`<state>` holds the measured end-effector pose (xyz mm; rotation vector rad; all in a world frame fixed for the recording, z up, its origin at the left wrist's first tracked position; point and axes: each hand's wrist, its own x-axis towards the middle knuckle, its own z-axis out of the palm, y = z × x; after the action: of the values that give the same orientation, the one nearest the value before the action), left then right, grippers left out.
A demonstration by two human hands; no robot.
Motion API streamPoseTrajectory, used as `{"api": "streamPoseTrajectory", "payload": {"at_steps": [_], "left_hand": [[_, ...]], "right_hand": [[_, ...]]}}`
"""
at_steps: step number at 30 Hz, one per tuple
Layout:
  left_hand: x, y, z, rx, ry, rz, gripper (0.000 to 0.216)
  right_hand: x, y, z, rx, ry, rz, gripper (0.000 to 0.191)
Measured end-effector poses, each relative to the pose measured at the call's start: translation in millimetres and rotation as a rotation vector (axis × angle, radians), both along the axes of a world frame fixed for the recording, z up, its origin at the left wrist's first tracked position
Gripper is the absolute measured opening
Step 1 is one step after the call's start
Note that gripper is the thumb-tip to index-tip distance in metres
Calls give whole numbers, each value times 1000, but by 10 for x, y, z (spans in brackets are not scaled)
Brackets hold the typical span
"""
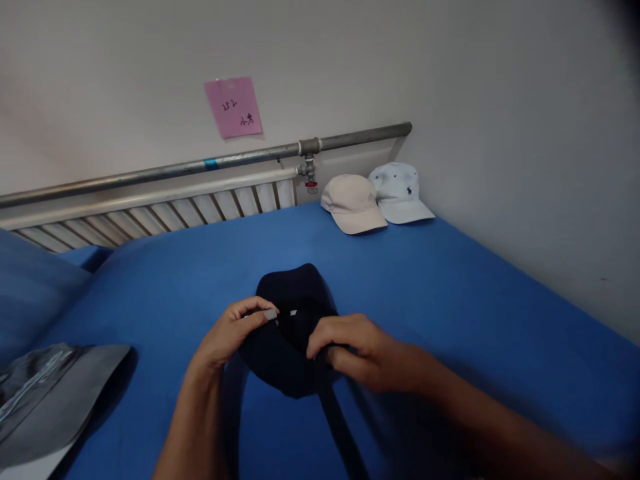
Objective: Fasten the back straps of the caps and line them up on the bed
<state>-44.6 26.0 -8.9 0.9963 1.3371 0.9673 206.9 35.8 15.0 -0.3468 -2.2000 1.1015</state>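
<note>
Firmly, left hand [234, 331] and right hand [353, 348] pinch the plain, dark navy cap [296, 292].

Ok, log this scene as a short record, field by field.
surface: blue sheet
left hand: pinching the near edge of the navy cap
right hand: closed on the same cap's right side
far corner: beige cap and pale blue cap, side by side against the wall
near left: grey fabric item, partly out of frame
wall: pink note above a metal pipe
</note>
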Motion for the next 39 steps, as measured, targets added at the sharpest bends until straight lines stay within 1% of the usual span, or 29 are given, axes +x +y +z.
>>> {"api": "streamPoseTrajectory", "payload": {"at_steps": [2,6,8,11,15,17,20,23,25,26,28,32,35,37,39], "left_hand": [[13,14,-11,-25,-1,0,12],[14,45,-61,-63,20,-21,10],[8,56,-89,-54,31,-34,9],[2,63,-117,-43,36,-44,9],[-2,63,-116,-44,53,-58,12],[-3,58,-106,-50,56,-77,14],[-9,48,-95,-56,16,-80,21],[-28,42,-100,-32,-54,-36,25],[-43,40,-103,-2,-106,0,26],[-49,38,-102,19,-137,17,27],[-56,31,-91,59,-207,37,29],[-58,18,-62,83,-299,37,24],[-63,25,-66,77,-323,53,23],[-67,36,-83,77,-349,81,23],[-67,50,-103,69,-383,108,23]], "right_hand": [[-3,19,-20,-66,54,6,24],[12,54,-34,-265,224,92,13],[19,70,-28,-295,319,83,6],[26,82,-21,-288,395,35,6],[37,43,-9,-399,485,98,10],[26,9,36,-457,513,108,10],[-40,-7,181,-586,502,49,8],[-164,71,334,-728,470,-31,12],[-256,177,366,-784,400,-70,13],[-299,238,349,-803,342,-85,15],[-373,362,251,-834,229,-115,17],[-467,524,-82,-933,161,-143,15],[-507,533,-279,-1021,99,-95,17],[-530,509,-340,-1078,90,-58,17],[-553,485,-358,-1133,116,-42,17]]}}
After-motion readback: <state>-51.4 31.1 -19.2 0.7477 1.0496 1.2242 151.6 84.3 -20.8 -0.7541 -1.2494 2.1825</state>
